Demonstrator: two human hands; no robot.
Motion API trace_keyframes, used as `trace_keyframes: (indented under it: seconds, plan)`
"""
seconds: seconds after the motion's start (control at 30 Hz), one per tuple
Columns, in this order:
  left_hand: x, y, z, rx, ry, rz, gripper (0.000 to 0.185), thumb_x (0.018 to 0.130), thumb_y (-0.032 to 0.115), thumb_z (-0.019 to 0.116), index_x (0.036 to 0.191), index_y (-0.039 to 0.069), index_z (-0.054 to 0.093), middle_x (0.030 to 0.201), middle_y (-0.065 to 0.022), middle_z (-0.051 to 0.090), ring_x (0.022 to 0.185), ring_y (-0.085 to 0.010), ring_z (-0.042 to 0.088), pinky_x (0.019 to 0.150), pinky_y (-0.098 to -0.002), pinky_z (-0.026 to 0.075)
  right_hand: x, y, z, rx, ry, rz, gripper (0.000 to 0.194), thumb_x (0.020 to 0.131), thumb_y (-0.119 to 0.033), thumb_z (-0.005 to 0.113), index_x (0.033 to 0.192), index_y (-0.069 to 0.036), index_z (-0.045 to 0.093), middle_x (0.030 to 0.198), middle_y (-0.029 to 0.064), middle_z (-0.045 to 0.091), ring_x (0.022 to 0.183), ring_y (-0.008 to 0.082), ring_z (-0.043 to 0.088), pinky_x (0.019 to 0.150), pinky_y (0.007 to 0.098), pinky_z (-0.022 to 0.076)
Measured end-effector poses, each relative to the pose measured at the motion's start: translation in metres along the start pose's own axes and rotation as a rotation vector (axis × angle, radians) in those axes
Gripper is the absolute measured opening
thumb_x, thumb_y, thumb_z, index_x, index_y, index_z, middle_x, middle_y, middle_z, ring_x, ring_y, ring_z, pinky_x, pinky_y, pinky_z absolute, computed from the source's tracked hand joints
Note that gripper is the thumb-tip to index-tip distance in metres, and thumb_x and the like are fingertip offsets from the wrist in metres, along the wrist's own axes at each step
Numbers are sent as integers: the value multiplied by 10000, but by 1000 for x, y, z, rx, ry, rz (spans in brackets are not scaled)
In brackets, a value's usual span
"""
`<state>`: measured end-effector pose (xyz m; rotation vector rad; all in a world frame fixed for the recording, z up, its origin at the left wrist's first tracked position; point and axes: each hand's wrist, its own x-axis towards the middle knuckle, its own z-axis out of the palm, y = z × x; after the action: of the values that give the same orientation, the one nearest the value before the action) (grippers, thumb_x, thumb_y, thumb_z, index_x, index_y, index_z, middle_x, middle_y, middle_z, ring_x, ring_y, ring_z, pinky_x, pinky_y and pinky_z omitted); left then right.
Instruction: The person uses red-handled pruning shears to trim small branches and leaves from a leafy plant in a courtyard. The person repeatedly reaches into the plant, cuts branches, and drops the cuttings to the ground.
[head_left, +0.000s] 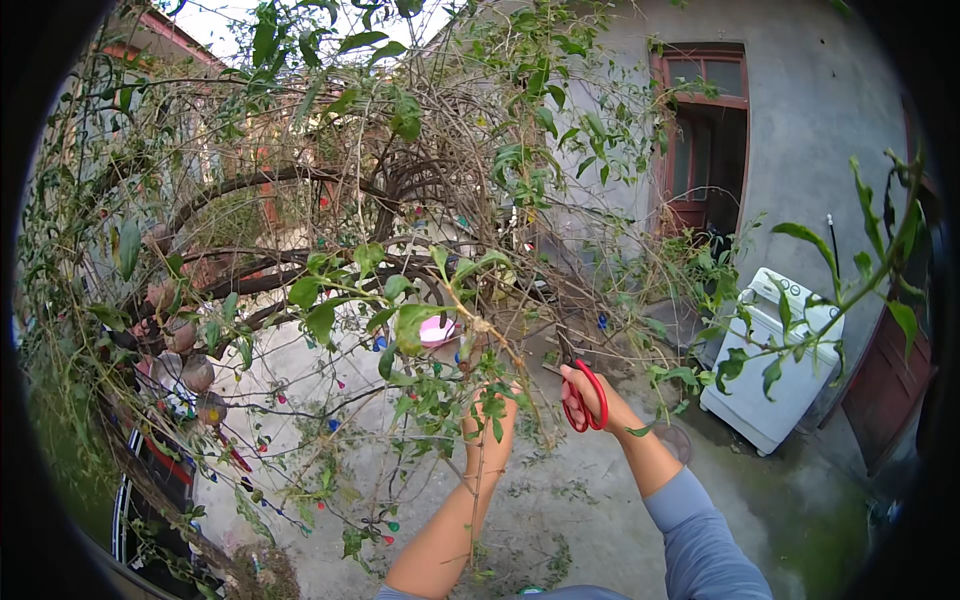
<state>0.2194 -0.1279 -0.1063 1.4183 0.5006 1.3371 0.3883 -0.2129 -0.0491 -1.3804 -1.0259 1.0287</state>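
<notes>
My right hand (589, 397) grips a pair of scissors with red handles (602, 401); their dark blades point up towards the thin brown twigs and I cannot tell whether they are apart. My left hand (495, 390) is raised among the leafy shoots (491, 409) to the left of the scissors, mostly hidden by leaves, so its fingers and anything in them do not show clearly. Around and above both hands spreads a tangled shrub with thick bent branches (262, 180) and many thin stems. A leafy shoot (397, 300) hangs close in front of the view.
A white washing machine (772, 367) stands by the grey wall (810, 112) at the right, near an open doorway (709, 165). Strings of small coloured bulbs (334, 425) run through the branches. A pink basin (437, 331) lies beyond. Cut leaves (559, 562) litter the concrete ground.
</notes>
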Motion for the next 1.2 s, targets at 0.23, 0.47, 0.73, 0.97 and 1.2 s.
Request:
trace_keyframes:
  seconds: [0.23, 0.47, 0.73, 0.97, 1.2]
  plan:
    - [5, 14, 21, -216, -62, -185, 276, 876, 186, 601, 1073, -8, 597, 764, -48, 644, 642, -79, 564, 611, -202, 453, 29, -11, 1, 86, -1, -34, 432, 897, -456, 476, 716, -65, 459, 524, -5, 418, 370, 104, 405, 357, 254, 350]
    - [-8, 33, 21, -108, -11, -178, 230, 870, 167, 602, 1031, 4, 616, 761, -34, 631, 657, -87, 559, 627, -210, 449, 26, -11, 0, 33, 36, -71, 440, 902, -418, 478, 636, -70, 437, 476, -14, 386, 320, 97, 371, 298, 252, 311]
    - [-12, 20, 8, -77, 6, -243, 221, 875, 172, 596, 1017, 3, 610, 770, -38, 631, 688, -92, 562, 626, -221, 447, 21, -12, 1, -131, 66, -6, 500, 887, -467, 464, 581, -72, 444, 429, -7, 400, 307, 100, 383, 303, 248, 323]
    - [-19, 15, 4, -257, -12, -202, 229, 876, 177, 597, 1002, -14, 599, 773, -42, 621, 671, -84, 542, 632, -214, 449, 11, -16, 9, -299, 173, -113, 524, 882, -479, 470, 567, -61, 450, 407, 31, 440, 307, 124, 428, 313, 258, 344]
    - [-77, -12, -20, 134, 6, -266, 220, 868, 133, 584, 1022, -24, 596, 791, -78, 645, 705, -107, 588, 648, -240, 471, 5, -2, -9, 306, -167, 20, 424, 902, -440, 450, 676, -82, 434, 499, -3, 397, 373, 127, 421, 371, 283, 390]
